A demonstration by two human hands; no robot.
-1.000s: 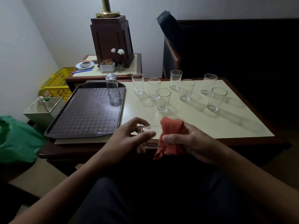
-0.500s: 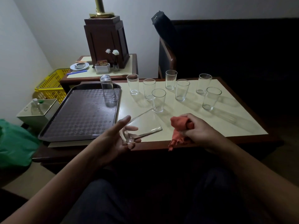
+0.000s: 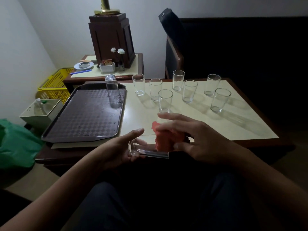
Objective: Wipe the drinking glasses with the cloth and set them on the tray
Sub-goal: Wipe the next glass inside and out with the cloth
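My left hand [image 3: 124, 148] holds a clear drinking glass [image 3: 146, 147] on its side by the base, over the table's near edge. Against the mouth end of that glass my right hand [image 3: 191, 139] grips a bunched red cloth [image 3: 164, 139]. On the brown tray [image 3: 80, 120] at the left, one glass [image 3: 112, 90] stands upside down near the far right corner. Several more glasses stand upright on the cream table top [image 3: 233, 124], the nearest one [image 3: 165, 100] just beyond my right fingers.
A side table behind holds a dark wooden stand [image 3: 113, 37], a saucer, a white holder and small flowers. A yellow basket [image 3: 55, 85], a white bin [image 3: 40, 110] and a green bag [image 3: 15, 144] sit left. A dark armchair [image 3: 233, 47] is behind the table.
My right hand brought the red cloth back from the right onto the glass. The glass has turned from slanting away to lying nearly level in my left hand.
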